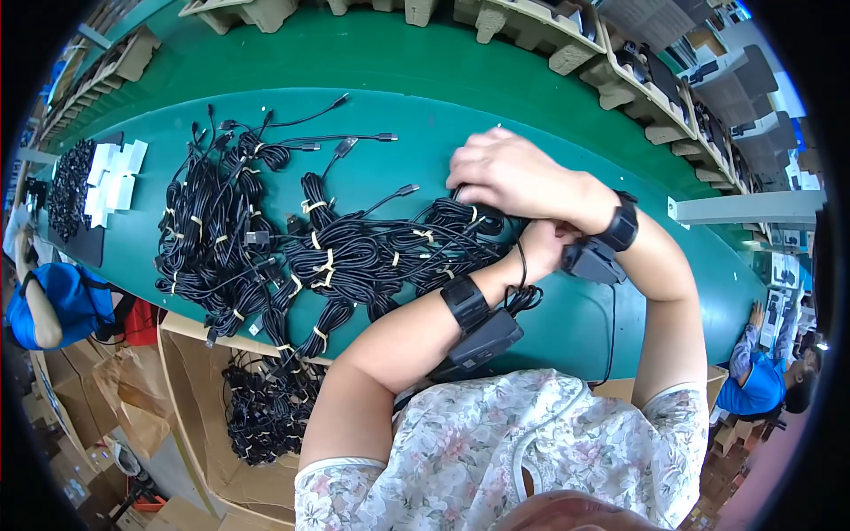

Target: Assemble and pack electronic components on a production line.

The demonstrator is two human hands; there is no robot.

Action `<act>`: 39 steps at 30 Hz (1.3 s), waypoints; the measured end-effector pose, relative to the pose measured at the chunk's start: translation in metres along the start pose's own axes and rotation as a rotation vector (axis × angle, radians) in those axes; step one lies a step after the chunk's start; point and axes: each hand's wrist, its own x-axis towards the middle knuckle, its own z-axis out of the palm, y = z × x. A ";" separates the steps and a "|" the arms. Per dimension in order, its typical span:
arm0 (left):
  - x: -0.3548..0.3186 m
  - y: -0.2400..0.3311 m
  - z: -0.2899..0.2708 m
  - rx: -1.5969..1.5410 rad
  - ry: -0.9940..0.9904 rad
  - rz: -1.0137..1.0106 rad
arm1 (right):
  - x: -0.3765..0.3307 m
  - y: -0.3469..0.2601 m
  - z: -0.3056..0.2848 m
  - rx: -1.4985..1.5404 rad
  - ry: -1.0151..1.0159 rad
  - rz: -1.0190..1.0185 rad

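Observation:
Coiled black cables (332,261), bundled with pale ties, lie heaped across the left and middle of the green table. At the right end of the heap, my right hand (506,173) curls its fingers over a black cable bundle (485,218). Just below it is my left hand (542,248), its fingers bent inward near my right wrist. Whatever those fingertips pinch is hidden. Each wrist wears a black strap, with a black box (489,341) on the left one and another box (593,264) on the right.
Below the table's edge, an open cardboard box (190,389) holds more cables. White pieces (115,181) and a dark pile (71,190) sit at the far left. Moulded trays (531,31) line the back. A grey metal bar (744,208) juts in at right. Two co-workers in blue sit at the sides.

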 end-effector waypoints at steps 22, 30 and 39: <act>-0.009 0.042 -0.004 -0.494 -0.129 -0.043 | -0.107 -0.022 -0.035 1.230 0.585 0.748; -0.008 0.034 -0.002 -0.566 -0.009 -0.069 | -0.131 -0.025 -0.013 0.159 0.516 0.447; -0.009 0.019 -0.004 -0.190 0.062 0.017 | -0.133 -0.002 -0.040 -0.178 0.516 0.640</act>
